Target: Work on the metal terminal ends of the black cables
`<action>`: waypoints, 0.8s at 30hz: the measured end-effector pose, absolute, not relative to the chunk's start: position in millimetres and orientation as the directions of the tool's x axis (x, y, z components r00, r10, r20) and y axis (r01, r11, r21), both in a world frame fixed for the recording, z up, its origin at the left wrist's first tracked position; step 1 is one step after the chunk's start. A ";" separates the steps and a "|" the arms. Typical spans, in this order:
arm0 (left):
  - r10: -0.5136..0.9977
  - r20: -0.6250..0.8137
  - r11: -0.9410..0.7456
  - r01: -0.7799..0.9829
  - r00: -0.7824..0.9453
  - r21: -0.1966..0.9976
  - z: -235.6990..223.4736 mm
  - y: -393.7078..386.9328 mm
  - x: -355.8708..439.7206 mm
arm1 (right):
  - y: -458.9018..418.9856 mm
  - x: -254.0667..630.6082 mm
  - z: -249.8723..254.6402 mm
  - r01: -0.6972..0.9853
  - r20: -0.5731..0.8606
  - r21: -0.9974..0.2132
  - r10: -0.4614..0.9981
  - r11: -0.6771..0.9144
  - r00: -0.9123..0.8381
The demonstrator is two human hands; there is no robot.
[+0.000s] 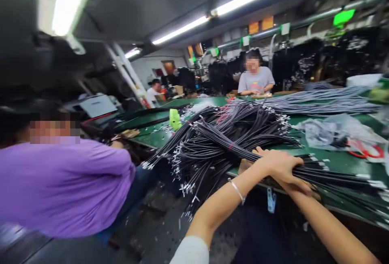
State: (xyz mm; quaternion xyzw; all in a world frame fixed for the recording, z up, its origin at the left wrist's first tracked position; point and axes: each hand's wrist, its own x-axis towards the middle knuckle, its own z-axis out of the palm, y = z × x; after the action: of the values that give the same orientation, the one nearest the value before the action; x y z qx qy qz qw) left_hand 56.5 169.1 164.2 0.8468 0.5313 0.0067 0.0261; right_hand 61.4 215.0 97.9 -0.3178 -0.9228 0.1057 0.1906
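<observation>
My left hand (pixel 281 166), with a thin bracelet on its wrist, lies closed over a thick bundle of black cables (pixel 219 142) at the near edge of the green table (pixel 337 162). The cables have white ends that fan out over the table's edge to the left. My right hand (pixel 294 189) reaches in from the lower right and goes under the left hand and the bundle. Its fingers are hidden.
A person in a purple shirt (pixel 60 183) sits close on the left. Across the table sits a person in a grey shirt (pixel 255 79). Grey cable bundles (pixel 319 101), a crumpled plastic bag (pixel 334 132), red-handled scissors (pixel 366 152) and a green object (pixel 174 119) lie on the table.
</observation>
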 end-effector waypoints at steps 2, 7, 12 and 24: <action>0.873 -0.050 -0.483 0.875 0.484 0.037 153.2 176.5 62.9 | 221.2 62.3 93.5 0.620 0.184 -0.203 0.652 0.758 -0.736; 0.755 0.015 -0.655 0.753 0.655 0.063 151.9 175.1 85.0 | 225.0 72.3 90.2 0.628 0.151 -0.049 0.627 0.777 -0.764; 0.581 0.107 -0.814 0.571 0.807 0.110 163.5 94.0 77.3 | 232.6 76.8 91.6 0.574 0.177 -0.040 0.571 0.818 -0.802; 0.627 -0.426 -0.698 0.713 0.652 0.066 16.9 26.7 43.5 | 261.0 82.4 82.6 0.426 0.244 -0.364 0.527 0.828 -0.814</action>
State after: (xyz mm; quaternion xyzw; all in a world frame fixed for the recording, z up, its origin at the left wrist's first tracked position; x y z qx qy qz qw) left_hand 43.5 26.7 16.9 0.9017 0.3714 -0.1893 0.1144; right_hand 82.4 261.0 82.6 -0.2533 -0.9408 0.1480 0.1696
